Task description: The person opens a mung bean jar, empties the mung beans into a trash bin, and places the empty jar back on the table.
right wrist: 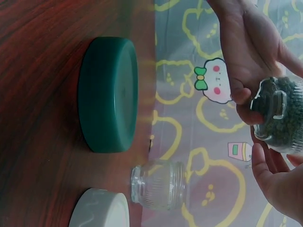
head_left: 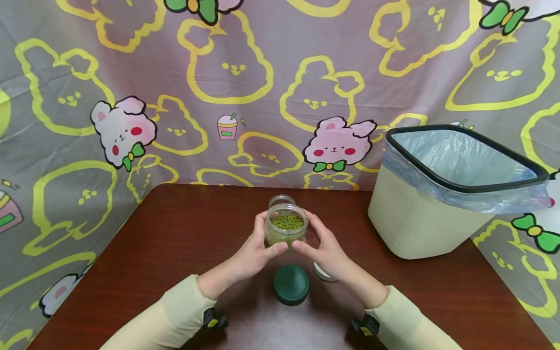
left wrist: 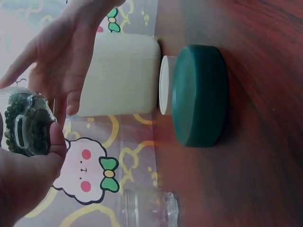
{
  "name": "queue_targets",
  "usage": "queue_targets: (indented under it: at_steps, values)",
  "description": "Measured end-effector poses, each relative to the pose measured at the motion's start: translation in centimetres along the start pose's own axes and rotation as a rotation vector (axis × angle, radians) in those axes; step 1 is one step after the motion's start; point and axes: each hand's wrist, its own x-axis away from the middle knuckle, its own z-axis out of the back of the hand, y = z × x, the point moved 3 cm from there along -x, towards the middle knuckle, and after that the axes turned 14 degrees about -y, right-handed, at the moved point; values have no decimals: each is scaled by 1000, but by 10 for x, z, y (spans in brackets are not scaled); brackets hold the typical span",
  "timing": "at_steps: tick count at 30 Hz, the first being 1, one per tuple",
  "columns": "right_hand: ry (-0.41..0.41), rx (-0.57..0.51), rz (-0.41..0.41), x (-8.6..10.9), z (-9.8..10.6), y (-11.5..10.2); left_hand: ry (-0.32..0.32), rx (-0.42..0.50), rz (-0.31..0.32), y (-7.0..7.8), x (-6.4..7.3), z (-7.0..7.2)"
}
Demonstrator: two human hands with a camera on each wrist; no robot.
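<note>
Both hands hold a clear jar of green beans (head_left: 288, 222) above the table, its mouth uncovered. My left hand (head_left: 253, 248) grips its left side, thumb at the front. On the other side my right hand (head_left: 324, 245) grips it the same way. The wrist views show the beans through the jar's ridged glass-like wall and base (right wrist: 279, 113). Below the hands a dark green lid (head_left: 291, 284) lies on the table. A white lid (right wrist: 102, 210) lies beside it, partly hidden by the right forearm in the head view. A second clear jar (right wrist: 161, 184) stands behind the held one.
A cream bin (head_left: 420, 214) with a clear plastic liner stands at the right of the brown table (head_left: 175, 233). A patterned cloth (head_left: 253, 116) hangs behind and along the sides. A dark camera strap (head_left: 214, 318) sits at the left wrist.
</note>
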Motion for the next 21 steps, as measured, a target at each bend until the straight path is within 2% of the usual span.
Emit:
queue_targets:
  at_steps: [4,9,16,21]
  values:
    - [30,45,-27,1,4,0,-58,-45,-22,0,-1,-2]
    - [33,33,-58,3,7,3,-125,-142,3,1,-2,-3]
    - [72,15,-43,6,12,2,-151,-227,43,5,-6,-6]
    - [136,21,-49,8,21,-4,-161,-243,-6,13,-16,-6]
